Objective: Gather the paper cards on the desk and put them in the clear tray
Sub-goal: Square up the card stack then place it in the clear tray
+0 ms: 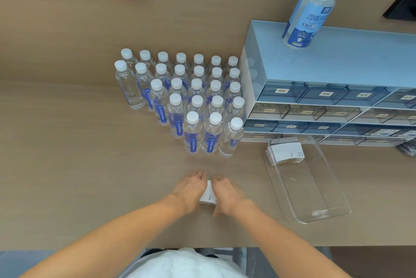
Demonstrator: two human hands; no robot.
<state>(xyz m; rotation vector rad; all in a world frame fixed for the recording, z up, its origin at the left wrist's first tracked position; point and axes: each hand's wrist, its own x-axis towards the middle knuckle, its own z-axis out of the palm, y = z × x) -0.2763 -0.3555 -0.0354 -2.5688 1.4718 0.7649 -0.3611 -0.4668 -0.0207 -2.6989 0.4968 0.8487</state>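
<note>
A small stack of white paper cards stands on edge on the desk, pressed between my two hands. My left hand cups the stack's left side and my right hand cups its right side, so most of the stack is hidden. To the right lies the clear tray, long and rectangular. A second pile of white cards rests inside the tray's far end, slightly fanned.
Several water bottles with white caps and blue labels stand in rows behind my hands. A blue drawer organiser sits at the right rear with a spray bottle on top. The desk's front edge runs just below my forearms.
</note>
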